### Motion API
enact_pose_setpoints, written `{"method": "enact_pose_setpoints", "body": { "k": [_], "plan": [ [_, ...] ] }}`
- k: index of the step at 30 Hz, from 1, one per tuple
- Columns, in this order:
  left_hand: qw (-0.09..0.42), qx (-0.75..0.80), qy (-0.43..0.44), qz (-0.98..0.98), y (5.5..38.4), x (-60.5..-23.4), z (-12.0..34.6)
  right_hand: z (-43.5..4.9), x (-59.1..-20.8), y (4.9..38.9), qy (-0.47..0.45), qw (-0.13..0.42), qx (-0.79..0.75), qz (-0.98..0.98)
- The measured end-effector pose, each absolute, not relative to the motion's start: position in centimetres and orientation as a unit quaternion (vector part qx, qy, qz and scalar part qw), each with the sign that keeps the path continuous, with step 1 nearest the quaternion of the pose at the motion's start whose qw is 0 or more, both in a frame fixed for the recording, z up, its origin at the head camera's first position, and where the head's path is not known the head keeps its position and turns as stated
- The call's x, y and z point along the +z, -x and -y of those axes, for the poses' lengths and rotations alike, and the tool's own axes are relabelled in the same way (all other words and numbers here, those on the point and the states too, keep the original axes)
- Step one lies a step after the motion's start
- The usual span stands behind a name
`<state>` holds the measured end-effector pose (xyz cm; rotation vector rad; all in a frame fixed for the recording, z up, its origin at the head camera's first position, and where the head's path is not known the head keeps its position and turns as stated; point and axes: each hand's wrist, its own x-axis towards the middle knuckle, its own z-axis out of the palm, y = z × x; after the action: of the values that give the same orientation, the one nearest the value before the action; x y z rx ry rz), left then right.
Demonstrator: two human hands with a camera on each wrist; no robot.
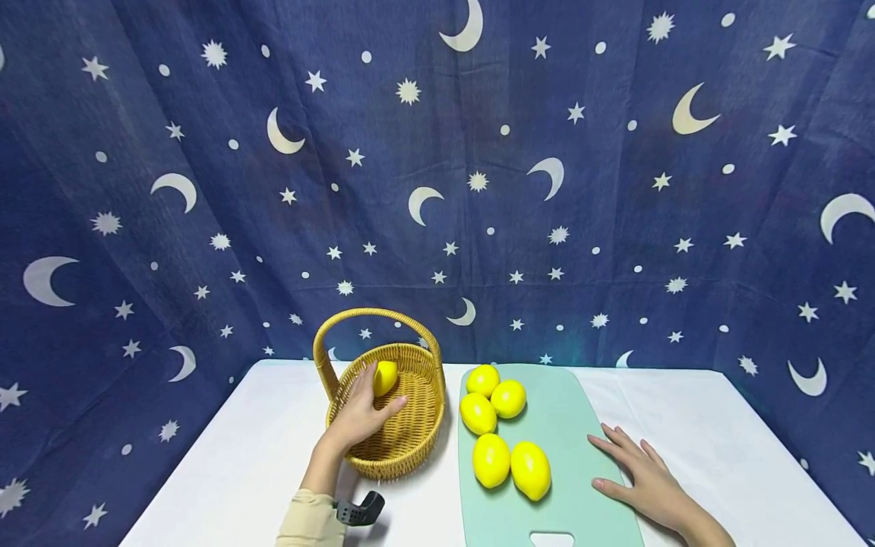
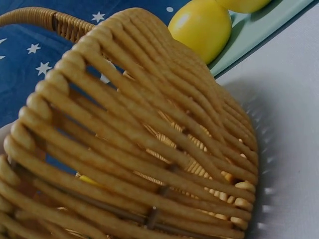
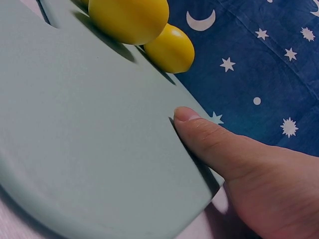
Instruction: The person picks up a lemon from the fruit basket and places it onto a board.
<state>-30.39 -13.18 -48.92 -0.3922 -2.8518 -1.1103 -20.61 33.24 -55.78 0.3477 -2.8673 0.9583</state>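
Note:
Inside the wicker basket [image 1: 383,469], my left hand [image 1: 358,414] reaches down past the near-left rim. A yellow lemon [image 1: 386,378] lies beside its fingers, and the thumb is spread away from the fruit. In the left wrist view the woven wall [image 2: 149,119] hides most of this hand and the lemon. My right hand [image 1: 642,471] rests with fingers spread at the right edge of the pale green cutting board [image 1: 574,425]. Its thumb [image 3: 214,139] lies along the board's edge in the right wrist view. Several lemons [image 1: 491,460] sit grouped on the board's left half.
The basket's tall arched handle [image 1: 372,313] rises over its far side. A white tablecloth [image 1: 239,448] covers the table, with a dark blue star-and-moon curtain [image 1: 437,152] behind. A black band [image 1: 360,509] sits around the left wrist. The board has a handle slot [image 1: 552,539] near me.

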Motion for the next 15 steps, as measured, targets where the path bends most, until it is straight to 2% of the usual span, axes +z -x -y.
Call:
{"method": "enact_pose_setpoints", "body": {
  "k": [6, 15],
  "plan": [
    [0.047, -0.331, 0.148, 0.931, 30.21, -48.85, 12.92, -33.23, -55.64, 20.61, -0.114, 0.048, 0.312, 0.942],
    [0.050, -0.330, 0.129, 0.934, 30.15, -48.98, 12.84, -33.12, -55.49, 20.50, -0.113, 0.048, 0.315, 0.941]
  ]
}}
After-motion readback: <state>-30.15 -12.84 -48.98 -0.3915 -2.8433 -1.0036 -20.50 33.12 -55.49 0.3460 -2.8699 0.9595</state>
